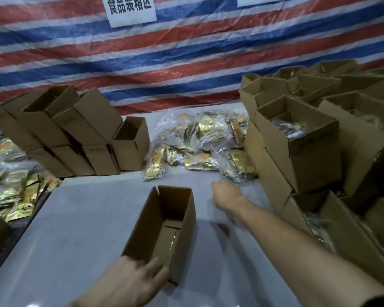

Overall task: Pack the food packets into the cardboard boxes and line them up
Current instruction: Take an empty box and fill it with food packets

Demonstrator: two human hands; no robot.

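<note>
From the head view, your left hand [129, 282] lies flat, fingers straight, against the near end of the open box [142, 222] on the table [75, 229]. Your right hand [226, 196] is stretched toward the packets [204, 147] heaped at the table's far side, near but not touching them. It is blurred, so its grip cannot be told. Box stacks [75, 134] stand to either side.
</note>
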